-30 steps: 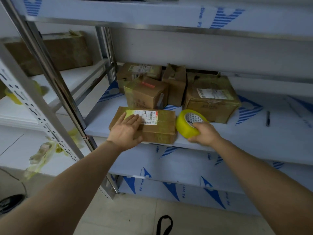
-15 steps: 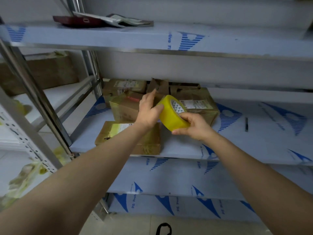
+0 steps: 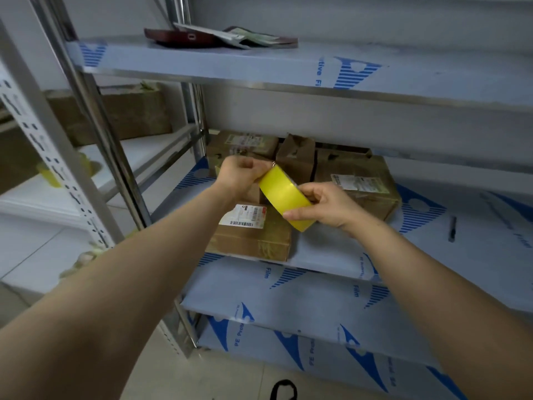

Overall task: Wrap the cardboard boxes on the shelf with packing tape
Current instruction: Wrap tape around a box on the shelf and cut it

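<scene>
I hold a yellow roll of packing tape (image 3: 284, 197) in the air above the middle shelf (image 3: 340, 255). My right hand (image 3: 323, 204) grips the roll's right side, thumb on its outer face. My left hand (image 3: 242, 174) pinches the roll's upper left edge with curled fingers. Below the roll, a flat cardboard box (image 3: 253, 235) with a white barcode label lies at the shelf's front edge. Behind it stand several more cardboard boxes, among them a large one (image 3: 360, 186) with a label on the right and a small one (image 3: 297, 157) with open flaps.
A pen (image 3: 452, 228) lies on the shelf to the right. The upper shelf (image 3: 288, 67) carries a dark red case (image 3: 178, 39) and papers. Metal uprights (image 3: 95, 134) stand at the left, with a neighbouring rack holding a big box (image 3: 127, 116).
My left hand left the flat box and rose to the tape roll. My right hand lifted the roll off the shelf and turned it, so its outer face shows. The camera tilted up.
</scene>
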`<move>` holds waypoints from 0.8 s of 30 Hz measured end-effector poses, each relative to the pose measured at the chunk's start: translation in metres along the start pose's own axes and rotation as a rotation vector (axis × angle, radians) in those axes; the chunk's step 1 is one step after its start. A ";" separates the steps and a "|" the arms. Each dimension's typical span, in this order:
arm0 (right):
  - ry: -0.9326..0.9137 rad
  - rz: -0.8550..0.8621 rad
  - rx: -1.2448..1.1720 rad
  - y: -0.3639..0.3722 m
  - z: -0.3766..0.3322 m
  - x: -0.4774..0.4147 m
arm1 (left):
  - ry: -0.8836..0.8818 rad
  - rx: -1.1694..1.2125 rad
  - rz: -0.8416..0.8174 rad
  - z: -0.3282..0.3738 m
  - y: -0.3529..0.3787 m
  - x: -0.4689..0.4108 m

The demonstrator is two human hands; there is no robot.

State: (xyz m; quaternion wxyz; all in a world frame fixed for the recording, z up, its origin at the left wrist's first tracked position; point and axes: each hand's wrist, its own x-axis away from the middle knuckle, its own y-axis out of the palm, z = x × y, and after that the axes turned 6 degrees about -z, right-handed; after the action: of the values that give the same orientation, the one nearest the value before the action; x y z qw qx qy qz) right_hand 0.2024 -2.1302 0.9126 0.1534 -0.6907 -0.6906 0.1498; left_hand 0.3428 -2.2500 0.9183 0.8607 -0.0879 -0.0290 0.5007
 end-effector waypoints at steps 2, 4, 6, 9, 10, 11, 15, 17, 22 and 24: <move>-0.013 -0.013 -0.051 0.005 -0.006 -0.004 | -0.033 -0.031 -0.003 -0.003 -0.006 0.000; -0.021 -0.035 -0.061 0.009 -0.012 -0.008 | -0.060 -0.021 0.002 -0.006 -0.011 -0.001; -0.027 -0.067 -0.079 0.010 -0.016 -0.011 | -0.095 0.085 -0.004 -0.003 -0.020 0.002; -0.043 -0.114 -0.113 0.013 -0.026 -0.016 | -0.166 0.284 -0.137 0.003 -0.040 0.006; -0.050 -0.133 -0.113 0.015 -0.030 -0.017 | -0.192 0.316 -0.172 0.005 -0.045 0.008; -0.056 -0.150 -0.109 0.017 -0.034 -0.019 | -0.215 0.337 -0.183 0.006 -0.050 0.009; -0.056 -0.157 -0.076 0.029 -0.044 -0.027 | -0.252 0.378 -0.116 0.007 -0.063 0.005; -0.039 -0.132 -0.041 0.037 -0.046 -0.030 | -0.243 0.353 -0.125 0.003 -0.069 0.000; 0.066 -0.054 -0.038 0.063 -0.052 -0.044 | -0.212 0.178 -0.104 -0.009 -0.080 -0.013; 0.107 -0.027 -0.120 0.074 -0.059 -0.051 | -0.191 0.092 -0.128 -0.014 -0.086 -0.021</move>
State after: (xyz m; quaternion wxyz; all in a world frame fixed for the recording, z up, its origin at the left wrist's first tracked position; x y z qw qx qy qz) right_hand 0.2941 -2.1811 0.9349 0.1504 -0.6964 -0.6983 0.0688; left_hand 0.4083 -2.3117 0.9212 0.8872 0.0019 -0.0936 0.4518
